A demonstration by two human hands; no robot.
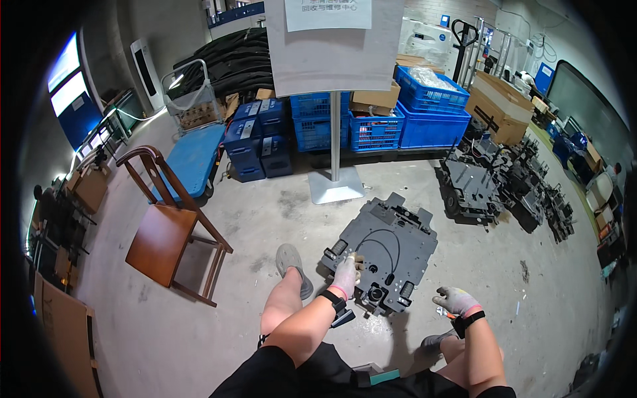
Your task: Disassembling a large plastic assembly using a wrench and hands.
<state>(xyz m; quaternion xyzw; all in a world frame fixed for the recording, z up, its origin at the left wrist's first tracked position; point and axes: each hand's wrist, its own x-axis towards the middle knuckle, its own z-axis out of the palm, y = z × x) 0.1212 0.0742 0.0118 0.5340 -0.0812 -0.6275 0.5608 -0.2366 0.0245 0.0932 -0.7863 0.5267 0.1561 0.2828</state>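
A dark grey, flat wheeled chassis [413,244] lies on the floor in front of me, with black cables looped across its plate and small black rollers near its edges. My left hand [346,274], in a pale glove, is over its near left part with the fingers curled in; whatever they may hold is too small to make out. To the right of the chassis, my gloved right hand [456,301] hovers with its fingers apart. Just beneath that hand shows a small tool with orange-red and metal parts [444,312], partly covered by it.
A wooden chair [159,239] stands at left, near a blue platform cart [192,156]. Ahead rises a sign stand [335,189], with blue crates [434,129] behind it. More dismantled chassis [471,186] lie at right. My shoes flank the work area.
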